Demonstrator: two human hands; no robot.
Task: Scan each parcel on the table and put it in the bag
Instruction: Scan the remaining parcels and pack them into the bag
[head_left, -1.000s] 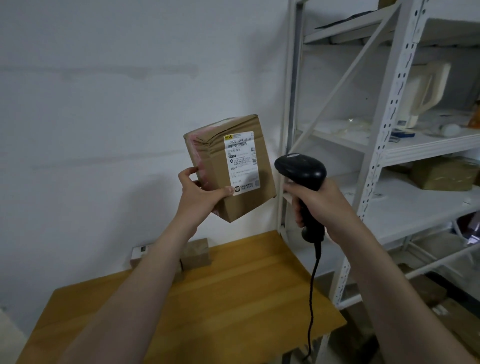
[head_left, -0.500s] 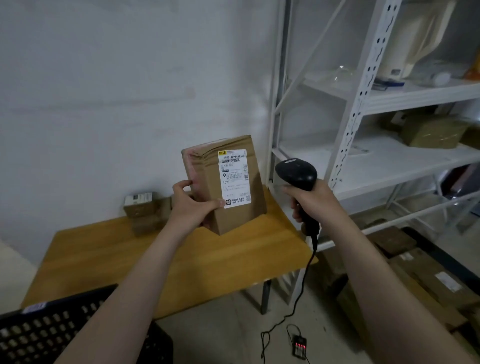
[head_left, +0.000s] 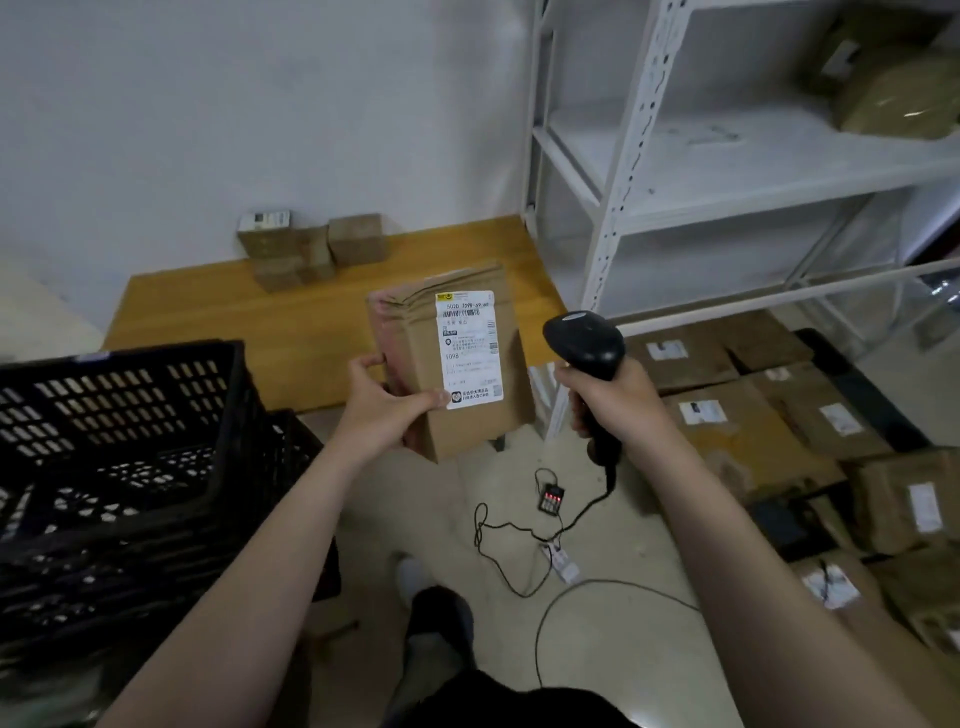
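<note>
The left hand grips the parcel upright over the near edge of the counter, label outward, presumably so the scanner clasped in the right hand just beside it can read it.

Dim, flat indoor light; soft shadows; slight overall blur; wide-angle bending at the edges.

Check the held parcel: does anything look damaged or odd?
The parcel, gripped by the left hand, is crumpled along its top edge, with pink showing at its left side. The scanner cable lies in loops on the floor.
</note>
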